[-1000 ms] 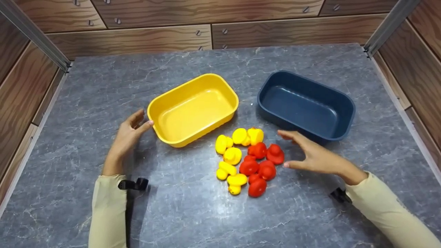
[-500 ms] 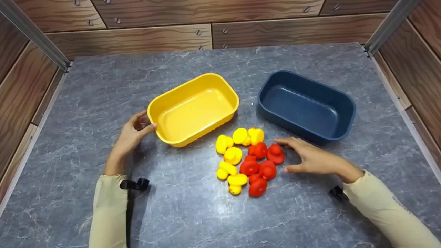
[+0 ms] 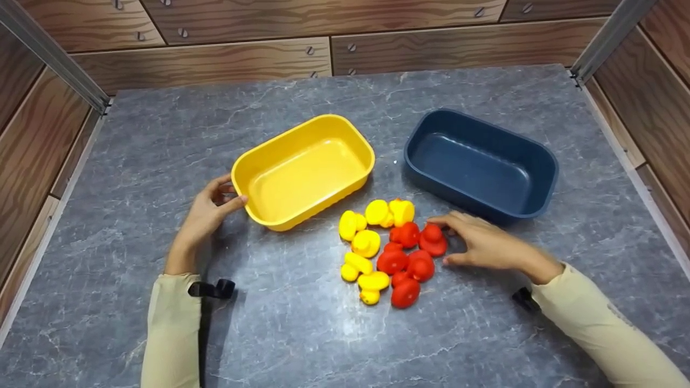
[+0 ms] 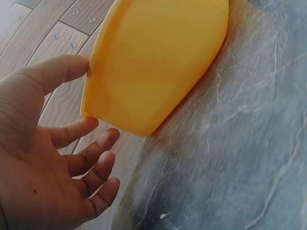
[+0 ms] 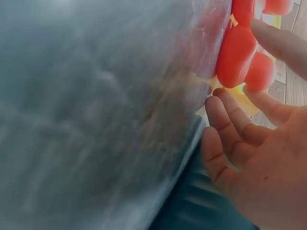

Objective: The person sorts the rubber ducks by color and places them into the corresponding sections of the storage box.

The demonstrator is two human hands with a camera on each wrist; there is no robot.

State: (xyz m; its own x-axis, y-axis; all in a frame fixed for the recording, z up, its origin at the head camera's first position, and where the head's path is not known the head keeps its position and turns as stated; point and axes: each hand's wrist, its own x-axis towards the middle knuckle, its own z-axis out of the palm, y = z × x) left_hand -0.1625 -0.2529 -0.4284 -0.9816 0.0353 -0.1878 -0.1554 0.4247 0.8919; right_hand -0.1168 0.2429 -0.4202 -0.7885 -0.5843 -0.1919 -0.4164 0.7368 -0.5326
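My left hand [image 3: 200, 220] is at the near left corner of a yellow tub [image 3: 259, 223]. In the left wrist view its thumb and index fingertip touch the tub's rim, while the other fingers hang loosely spread below. My right hand [image 3: 488, 245] is beside the cluster of small toys, thumb and fingers parted at the right-hand red rubber duck [image 3: 433, 242]. The right wrist view has its fingertips right at a red duck [image 5: 236, 57], nothing gripped. Several yellow rubber ducks [image 3: 366, 243] lie left of the red ones, mostly tipped over.
A dark blue tub [image 3: 480, 207] stands behind my right hand, angled on the grey marbled table [image 3: 302, 345]. Both tubs hold nothing. Wood-patterned walls [image 3: 226, 67] enclose the back and sides. A black wrist camera [image 3: 213, 289] is strapped over my left sleeve.
My right hand has shifted slightly left, its fingers closing in around the nearest red duck. My left thumb has come onto the yellow tub's rim. The tubs and ducks stay in place.
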